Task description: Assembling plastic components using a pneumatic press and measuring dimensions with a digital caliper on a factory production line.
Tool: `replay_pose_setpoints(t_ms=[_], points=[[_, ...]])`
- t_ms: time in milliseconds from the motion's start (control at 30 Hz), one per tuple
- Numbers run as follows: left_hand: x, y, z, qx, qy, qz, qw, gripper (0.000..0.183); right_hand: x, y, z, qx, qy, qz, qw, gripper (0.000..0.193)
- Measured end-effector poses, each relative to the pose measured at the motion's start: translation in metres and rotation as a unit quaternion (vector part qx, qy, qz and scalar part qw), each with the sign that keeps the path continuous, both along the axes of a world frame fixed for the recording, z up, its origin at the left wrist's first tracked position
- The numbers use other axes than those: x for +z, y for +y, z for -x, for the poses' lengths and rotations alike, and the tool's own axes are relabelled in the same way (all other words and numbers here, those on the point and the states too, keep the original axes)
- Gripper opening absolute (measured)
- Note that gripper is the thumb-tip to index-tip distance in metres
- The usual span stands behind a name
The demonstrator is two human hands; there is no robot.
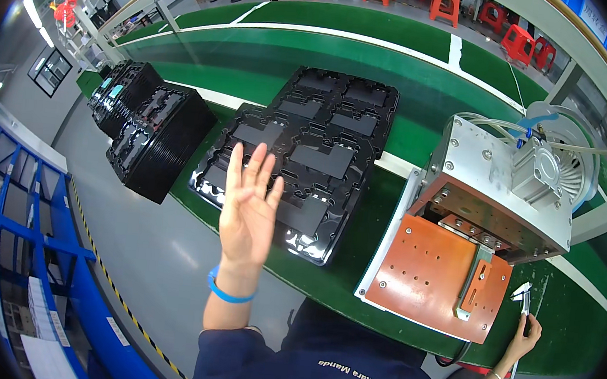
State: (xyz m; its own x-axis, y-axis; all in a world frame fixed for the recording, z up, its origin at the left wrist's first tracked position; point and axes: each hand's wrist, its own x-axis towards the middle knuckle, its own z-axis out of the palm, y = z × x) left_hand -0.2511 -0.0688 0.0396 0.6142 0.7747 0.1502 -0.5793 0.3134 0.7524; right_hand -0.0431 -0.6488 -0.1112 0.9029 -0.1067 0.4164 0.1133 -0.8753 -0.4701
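Observation:
My left hand (249, 210) is raised with its palm showing and fingers spread, a blue band around its wrist. Nothing is in it. Behind it lies a black molded plastic tray (299, 240) with flat dark parts (321, 156) in its pockets; the hand covers part of this tray and seems apart from it. Far to the right, my right hand (523, 339) is closed around a caliper (525, 299). The caliper's jaws point away from me over the green tabletop, and its beam end shows below the hand.
A metal press fixture (499, 185) with an orange-brown base plate (412, 271) stands right of the trays. Another black tray (341, 92) lies farther back. Tall stacks of black trays (156, 140) stand left. A green conveyor runs behind; blue shelving (32, 238) stands lower left.

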Motion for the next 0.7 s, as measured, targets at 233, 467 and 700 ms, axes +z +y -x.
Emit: replay_pose_setpoints(t_ms=[233,467,700], points=[[-0.037,0.165,0.064,0.33,0.555,-0.509,0.569,0.022,-0.004,0.0,-0.003,0.024,-0.017,-0.021,0.999,0.02],[-0.028,0.162,0.052,0.281,0.58,-0.489,0.587,0.032,0.001,0.007,0.002,0.022,-0.031,-0.021,0.999,0.02],[0.01,0.183,0.061,0.112,0.522,-0.33,0.779,0.031,0.003,0.008,0.002,0.023,-0.014,-0.022,0.999,0.018]])
